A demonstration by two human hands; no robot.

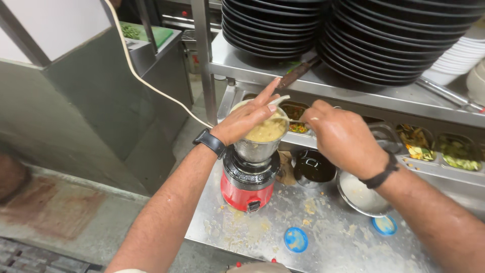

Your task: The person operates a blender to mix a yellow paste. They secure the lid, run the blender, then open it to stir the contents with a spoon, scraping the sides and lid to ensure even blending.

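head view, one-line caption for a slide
Left hand steadies the steel jar of yellow paste on a red mixer base; right hand works beside its rim.

Steel grinder jar (256,146) upright on red base, yellow paste (266,131) inside.

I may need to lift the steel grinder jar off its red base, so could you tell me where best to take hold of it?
Grip the steel jar around its bare lower wall, coming from the left side. The left hand already rests on that side of the rim; the jar is open and full of yellow paste, so keep it upright. No handle shows.
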